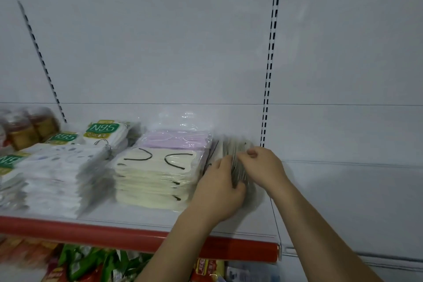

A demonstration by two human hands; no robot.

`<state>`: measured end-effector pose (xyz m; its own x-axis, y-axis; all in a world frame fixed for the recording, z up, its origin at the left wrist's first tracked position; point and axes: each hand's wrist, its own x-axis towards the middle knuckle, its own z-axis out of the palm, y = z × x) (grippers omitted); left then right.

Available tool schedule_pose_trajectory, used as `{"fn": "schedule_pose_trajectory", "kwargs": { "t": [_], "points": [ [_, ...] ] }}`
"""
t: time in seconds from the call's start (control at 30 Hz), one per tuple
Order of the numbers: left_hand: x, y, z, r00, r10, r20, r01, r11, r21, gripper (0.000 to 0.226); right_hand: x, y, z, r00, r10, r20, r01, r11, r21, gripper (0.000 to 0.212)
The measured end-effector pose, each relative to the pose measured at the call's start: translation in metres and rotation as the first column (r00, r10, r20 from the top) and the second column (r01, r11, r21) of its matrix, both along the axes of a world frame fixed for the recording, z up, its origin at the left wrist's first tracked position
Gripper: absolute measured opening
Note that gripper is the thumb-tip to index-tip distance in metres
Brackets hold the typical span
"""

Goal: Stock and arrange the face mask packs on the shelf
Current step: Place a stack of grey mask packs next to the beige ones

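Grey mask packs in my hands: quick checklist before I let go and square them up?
1. Both hands hold the grey mask packs: left hand, right hand: ok.
2. Packs on the shelf, not hanging over the red front edge: ok.
3. Bare shelf to their right: ok.
4. Cream mask stack alongside undisturbed: ok.
5. Packs aligned evenly: cannot tell, blurred.

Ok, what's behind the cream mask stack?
A stack of lilac mask packs sits directly behind the cream mask stack; its lower packs are hidden by the cream ones.
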<state>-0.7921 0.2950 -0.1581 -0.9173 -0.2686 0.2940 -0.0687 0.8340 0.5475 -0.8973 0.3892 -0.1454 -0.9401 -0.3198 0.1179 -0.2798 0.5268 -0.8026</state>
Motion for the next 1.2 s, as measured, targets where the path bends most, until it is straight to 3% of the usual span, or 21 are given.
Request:
{"fn": "schedule_pose_trajectory", "kwargs": {
  "t": [0.07, 0.13, 0.3, 0.47, 0.67, 0.77, 0.93, 1.07, 1.13, 1.2],
  "points": [
    [0.001, 0.003, -0.005, 0.999, -0.032, -0.015, 0.033, 0.999, 0.037, 0.061, -0.005, -0.006, 0.004, 0.998, -0.004, 0.055, 0.006, 0.999, -0.043, 0.027],
    [0.001, 0.004, -0.006, 0.998, -0.026, -0.048, 0.031, 0.994, 0.105, 0.064, -0.007, -0.010, 0.009, 0.992, 0.003, 0.129, 0.005, 0.998, -0.062, 0.030],
    [0.004, 0.003, -0.010, 0.991, 0.028, -0.135, 0.018, 0.946, 0.324, 0.051, -0.014, -0.023, 0.018, 0.967, -0.009, 0.255, -0.017, 0.995, 0.101, 0.032],
    [0.001, -0.002, -0.015, 0.985, 0.046, -0.168, 0.028, 0.910, 0.414, 0.037, -0.015, -0.037, 0.016, 0.963, -0.016, 0.268, -0.055, 0.965, 0.255, 0.016],
    [-0.003, -0.009, -0.022, 0.971, 0.052, -0.235, 0.063, 0.888, 0.456, 0.036, -0.016, -0.043, 0.013, 0.958, -0.034, 0.284, -0.044, 0.963, 0.264, 0.019],
    [-0.002, -0.008, -0.030, 0.963, 0.071, -0.260, 0.054, 0.894, 0.444, 0.033, -0.014, -0.045, 0.008, 0.967, -0.037, 0.252, -0.015, 0.980, 0.198, 0.012],
    [0.001, -0.002, -0.040, 0.946, 0.038, -0.321, 0.050, 0.963, 0.264, 0.024, -0.017, -0.027, 0.008, 0.968, -0.060, 0.244, 0.065, 0.998, -0.015, 0.027],
    [-0.004, 0.002, -0.045, 0.933, 0.088, -0.350, -0.060, 0.994, 0.090, 0.041, -0.020, -0.001, 0.017, 0.962, -0.076, 0.263, 0.112, 0.986, -0.127, 0.033],
    [-0.009, 0.004, -0.047, 0.948, 0.094, -0.304, -0.074, 0.994, 0.079, 0.045, -0.017, 0.009, 0.015, 0.952, -0.076, 0.296, 0.119, 0.984, -0.130, 0.029],
    [-0.013, 0.010, -0.048, 0.965, 0.056, -0.256, -0.025, 0.992, 0.122, 0.035, -0.014, 0.014, 0.011, 0.934, -0.064, 0.351, 0.126, 0.979, -0.157, 0.023]
  ]
}}
